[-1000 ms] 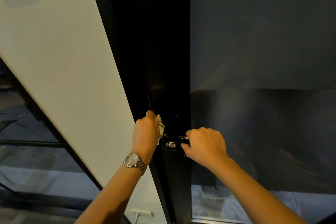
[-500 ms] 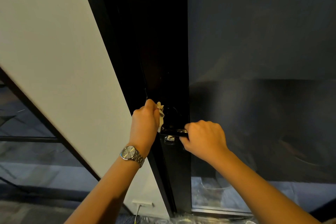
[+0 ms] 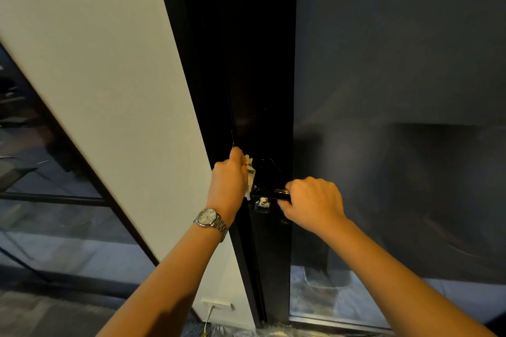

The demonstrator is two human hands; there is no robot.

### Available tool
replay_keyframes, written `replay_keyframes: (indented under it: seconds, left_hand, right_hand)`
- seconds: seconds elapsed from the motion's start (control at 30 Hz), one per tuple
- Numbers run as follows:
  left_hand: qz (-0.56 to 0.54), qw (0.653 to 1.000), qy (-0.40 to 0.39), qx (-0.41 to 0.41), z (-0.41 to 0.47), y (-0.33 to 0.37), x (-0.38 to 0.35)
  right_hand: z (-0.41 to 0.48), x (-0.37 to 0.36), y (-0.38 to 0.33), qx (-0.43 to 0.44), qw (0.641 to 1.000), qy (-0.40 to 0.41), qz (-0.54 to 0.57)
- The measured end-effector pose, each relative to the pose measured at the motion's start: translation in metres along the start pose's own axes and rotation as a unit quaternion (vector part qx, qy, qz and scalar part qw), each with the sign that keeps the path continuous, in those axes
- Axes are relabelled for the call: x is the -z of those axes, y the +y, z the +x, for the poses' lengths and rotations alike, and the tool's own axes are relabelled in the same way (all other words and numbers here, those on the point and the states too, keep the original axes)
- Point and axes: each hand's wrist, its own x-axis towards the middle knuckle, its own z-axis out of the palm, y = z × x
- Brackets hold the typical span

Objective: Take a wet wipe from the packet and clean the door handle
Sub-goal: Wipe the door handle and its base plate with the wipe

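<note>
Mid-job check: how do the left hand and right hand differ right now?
The left hand holds the wet wipe; the right hand grips the door handle bare. The left wrist wears a watch; the right wrist has none. The left hand sits higher than the right hand. Both are curled at the black door.

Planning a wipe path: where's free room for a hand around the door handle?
Free: black door stile above the wipe, and below the lock. Crowded: the handle, between left hand holding the wipe and right hand gripping its end.
</note>
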Motion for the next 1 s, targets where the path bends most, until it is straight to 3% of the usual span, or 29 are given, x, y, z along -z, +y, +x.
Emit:
replay_keyframes:
  seconds: [0.17, 0.27, 0.37, 0.53, 0.67, 0.8, 1.0]
  left_hand:
    - [0.007, 0.999, -0.017, 0.026, -0.004, -0.003, -0.001]
    - [-0.017, 0.999, 0.027, -0.007, 0.003, 0.005, 0.008]
    - [0.0, 0.999, 0.019, -0.045, 0.008, 0.011, 0.01]
    - [0.007, 0.999, -0.038, -0.012, 0.001, -0.004, 0.0]
    - [0.019, 1.0, -0.021, 0.0, -0.002, -0.004, -0.001]
    - [0.009, 0.996, 0.035, -0.08, 0.009, 0.004, 0.009]
    - [0.131, 0.967, -0.04, -0.216, 0.009, 0.018, 0.011]
  right_hand:
    - [-0.001, 0.001, -0.001, -0.003, 1.0, -0.003, 0.006]
    - [0.0, 0.0, 0.0, -0.006, 1.0, 0.001, -0.004]
    - [0.001, -0.001, 0.0, -0.013, 1.0, 0.001, -0.004]
    - [0.0, -0.001, -0.001, -0.019, 1.0, -0.001, -0.003]
    - [0.001, -0.002, -0.001, -0.023, 1.0, 0.0, -0.009]
    - [0.002, -0.002, -0.001, -0.017, 1.0, 0.004, -0.011]
    - [0.001, -0.003, -0.001, -0.017, 1.0, 0.004, -0.019]
